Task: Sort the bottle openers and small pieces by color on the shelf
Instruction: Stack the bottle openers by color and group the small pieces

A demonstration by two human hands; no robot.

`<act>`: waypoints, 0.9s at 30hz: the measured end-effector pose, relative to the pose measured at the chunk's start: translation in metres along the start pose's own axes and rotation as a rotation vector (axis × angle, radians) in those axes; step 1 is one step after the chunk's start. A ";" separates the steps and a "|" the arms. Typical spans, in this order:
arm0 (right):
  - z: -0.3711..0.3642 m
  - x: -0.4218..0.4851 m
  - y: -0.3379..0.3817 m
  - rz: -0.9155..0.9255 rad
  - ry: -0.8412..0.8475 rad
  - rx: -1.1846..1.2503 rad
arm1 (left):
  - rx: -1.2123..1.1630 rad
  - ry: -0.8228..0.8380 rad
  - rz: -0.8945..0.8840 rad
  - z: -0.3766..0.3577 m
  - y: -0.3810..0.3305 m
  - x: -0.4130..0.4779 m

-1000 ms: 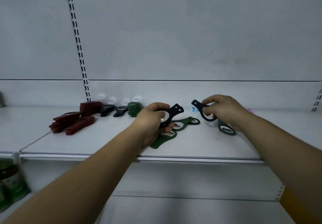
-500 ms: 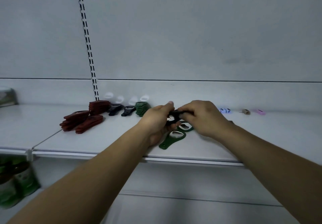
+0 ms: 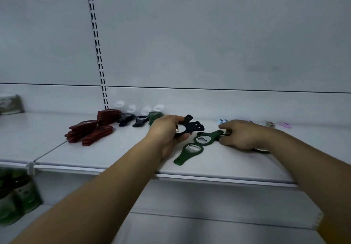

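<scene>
Over the front edge of the white shelf, two bare forearms reach in from below. Nearest lies one green bottle opener, flat and untouched, its handle toward the edge. Just behind it the right hand, knuckles up, pinches the handle end of a second green bottle opener that rests on the shelf. A third green opener shows partly from under that wrist. Beside it, the left hand curls thumb and fingers round two black bottle openers, handles fanned to the right. Farther back are three piles of red bottle openers, two loose black openers and one green stack. To the right sit three small pieces: a pale blue piece, a tan piece and a pink piece. Four white pieces stand against the back wall.
</scene>
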State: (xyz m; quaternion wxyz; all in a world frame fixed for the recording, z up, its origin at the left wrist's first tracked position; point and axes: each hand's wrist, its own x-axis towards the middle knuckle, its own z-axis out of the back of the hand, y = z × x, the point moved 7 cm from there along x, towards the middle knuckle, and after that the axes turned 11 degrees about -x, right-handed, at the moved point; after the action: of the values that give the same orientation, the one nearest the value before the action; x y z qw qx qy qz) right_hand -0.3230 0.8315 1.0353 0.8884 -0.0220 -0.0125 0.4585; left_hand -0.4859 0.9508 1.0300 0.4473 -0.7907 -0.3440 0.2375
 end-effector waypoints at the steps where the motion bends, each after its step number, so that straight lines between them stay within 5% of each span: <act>1: 0.002 -0.001 -0.003 -0.012 0.025 0.013 | -0.003 0.009 -0.001 0.000 0.000 0.000; 7: 0.014 -0.002 -0.024 -0.150 -0.009 0.302 | 0.040 0.007 -0.039 0.004 0.000 0.007; 13: 0.051 -0.013 -0.024 -0.108 -0.443 0.473 | 0.068 0.002 -0.055 0.004 -0.001 0.007; 16: 0.044 -0.017 0.016 0.144 -0.198 0.813 | 0.096 0.011 -0.065 0.002 -0.002 0.005; 18: 0.041 -0.019 0.036 0.221 -0.116 0.836 | 0.109 0.081 -0.052 -0.005 0.001 0.001; 22: 0.041 -0.004 0.046 0.157 -0.250 1.025 | 0.143 0.211 -0.024 -0.015 0.007 -0.002; 27: 0.041 0.004 0.047 0.073 -0.408 1.334 | 0.171 0.176 -0.080 -0.009 0.003 0.001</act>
State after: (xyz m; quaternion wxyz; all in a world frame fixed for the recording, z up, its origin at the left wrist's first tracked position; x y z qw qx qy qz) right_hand -0.3604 0.8626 1.0737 0.6760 0.6145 0.1058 0.3926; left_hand -0.4777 0.9458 1.0318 0.5508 -0.7530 -0.3131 0.1778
